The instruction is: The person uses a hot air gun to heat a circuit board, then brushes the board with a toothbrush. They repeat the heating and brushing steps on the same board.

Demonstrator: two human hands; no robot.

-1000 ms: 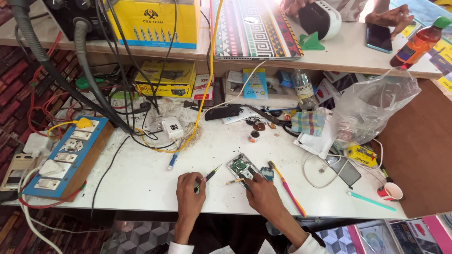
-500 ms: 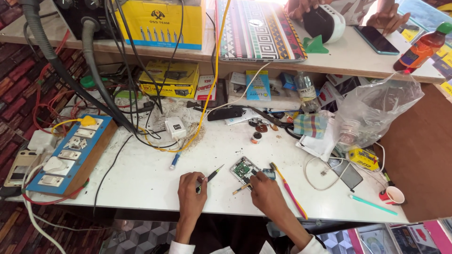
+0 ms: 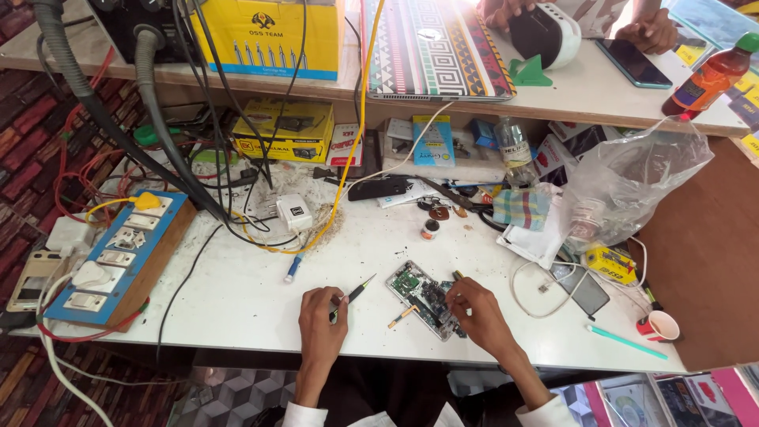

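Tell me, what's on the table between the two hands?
In the head view, between the left hand and right hand lie the tweezers' tip, a small tan strip and the opened phone.

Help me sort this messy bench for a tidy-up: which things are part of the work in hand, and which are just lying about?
In hand:
- opened phone, under the right hand
- tweezers, in the left hand

Lying about:
- white charger
- power strip
- plastic bag
- paper cup
- water bottle
- yellow box
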